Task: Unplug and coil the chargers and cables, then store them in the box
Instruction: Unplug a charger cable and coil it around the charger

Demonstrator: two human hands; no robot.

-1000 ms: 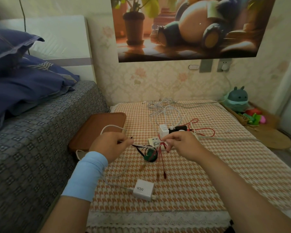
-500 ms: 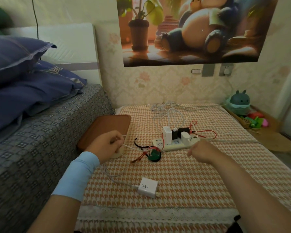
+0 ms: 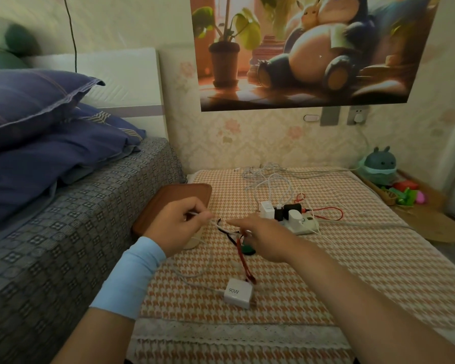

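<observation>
My left hand [image 3: 177, 222] pinches the end of a white cable beside the brown box [image 3: 168, 199]. That cable runs down to a white 90W charger [image 3: 238, 295] lying on the checked cloth near me. My right hand [image 3: 260, 237] reaches toward my left hand, fingers closed around a red cable [image 3: 243, 258] that hangs from it, with a black cable and a green round object [image 3: 248, 250] just beneath. Behind it the white power strip [image 3: 304, 224] carries a white plug, a black plug and another white plug. A tangle of white cables [image 3: 269, 179] lies farther back.
A bed with a patterned cover [image 3: 63, 232] and blue pillows [image 3: 37, 122] borders the left side. A plush toy [image 3: 380, 165] and small colourful toys [image 3: 407, 193] sit at the right. A wall socket [image 3: 357, 115] with a plug is under the poster.
My right hand has moved back left from the power strip toward my left hand and lifted the red cable. My left hand rose slightly with the white cable end.
</observation>
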